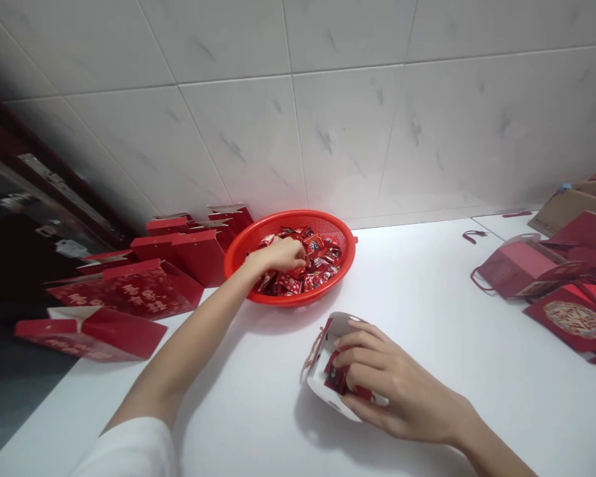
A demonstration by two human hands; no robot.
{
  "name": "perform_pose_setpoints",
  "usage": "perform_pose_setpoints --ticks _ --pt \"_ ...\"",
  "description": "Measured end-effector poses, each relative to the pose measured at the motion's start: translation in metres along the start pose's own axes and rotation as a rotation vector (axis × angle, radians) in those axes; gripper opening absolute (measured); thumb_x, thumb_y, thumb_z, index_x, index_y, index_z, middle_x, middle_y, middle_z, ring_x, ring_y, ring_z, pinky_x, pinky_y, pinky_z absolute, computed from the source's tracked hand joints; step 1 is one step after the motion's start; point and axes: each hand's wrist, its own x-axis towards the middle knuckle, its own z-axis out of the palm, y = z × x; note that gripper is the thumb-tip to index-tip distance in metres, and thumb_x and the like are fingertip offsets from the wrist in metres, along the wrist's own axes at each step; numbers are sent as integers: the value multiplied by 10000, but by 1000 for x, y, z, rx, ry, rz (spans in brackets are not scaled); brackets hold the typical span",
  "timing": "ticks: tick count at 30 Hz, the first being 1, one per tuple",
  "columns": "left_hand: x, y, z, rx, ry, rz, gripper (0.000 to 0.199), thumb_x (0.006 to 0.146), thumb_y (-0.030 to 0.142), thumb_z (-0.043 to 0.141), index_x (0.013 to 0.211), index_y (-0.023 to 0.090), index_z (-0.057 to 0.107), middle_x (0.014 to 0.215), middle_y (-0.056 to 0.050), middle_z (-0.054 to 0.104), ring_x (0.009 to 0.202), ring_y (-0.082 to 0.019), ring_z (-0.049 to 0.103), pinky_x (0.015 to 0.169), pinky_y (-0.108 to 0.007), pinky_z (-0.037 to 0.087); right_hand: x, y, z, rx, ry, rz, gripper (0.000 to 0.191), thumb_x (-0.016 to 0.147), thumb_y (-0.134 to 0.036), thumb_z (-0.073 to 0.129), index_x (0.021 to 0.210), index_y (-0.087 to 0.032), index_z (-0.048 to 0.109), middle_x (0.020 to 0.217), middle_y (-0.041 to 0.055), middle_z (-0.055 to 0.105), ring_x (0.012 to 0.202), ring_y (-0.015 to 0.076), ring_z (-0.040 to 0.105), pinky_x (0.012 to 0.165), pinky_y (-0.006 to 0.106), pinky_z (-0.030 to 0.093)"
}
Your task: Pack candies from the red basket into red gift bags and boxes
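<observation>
My left hand [284,255] reaches into a red plastic colander [351,255] piled with small red wrapped candies [322,268]. Its fingers are curled down among them, and the fingertips are hidden. Nearer to me, my right hand [382,374] bends its fingers into the mouth of a small gift box [346,321], white inside with rounded flaps. Its fingertips close on dark red wrapped candies [334,377] there, and the thumb lies by the lower flap.
Several red paper boxes [144,291] stand at the left table edge. More red boxes with cord handles [571,318] and a brown carton [566,209] lie at the right. A loose dark red cord [473,235] rests near the tiled wall [352,132]; a dark door [10,218] is at far left.
</observation>
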Motion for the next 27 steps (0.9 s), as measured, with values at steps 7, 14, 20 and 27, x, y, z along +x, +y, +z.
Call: perform_pose_setpoints --ticks 7,14,20,27 --pt "-58 16 -20 -603 333 140 365 935 489 506 956 157 656 839 -52 708 732 -173 624 672 -275 481 -3 1 2 -30 17 -2 64 956 -200 561 991 -211 614 916 41 723 1139 196 608 1166 446 360" --pt "-100 82 -3 -475 120 448 287 1004 351 484 966 177 710 870 -48 715 791 -164 639 733 -261 469 -4 3 2 -72 53 -38 160 960 -233 558 801 -222 542 737 7 640 775 160 589 1022 391 466" --pt "-116 87 25 -197 192 365 297 1032 301 426 1082 208 704 927 -67 620 790 -179 586 704 -281 441 -6 2 1 -101 58 -32 215 973 -254 544 760 -220 548 714 5 625 728 153 548 973 380 471" --pt "-149 91 39 -259 232 284 146 975 283 511 993 218 640 1014 -68 594 873 -206 586 791 -315 492 -6 1 2 -58 95 -46 243 977 -242 535 735 -220 536 675 -3 593 699 152 520 931 384 489"
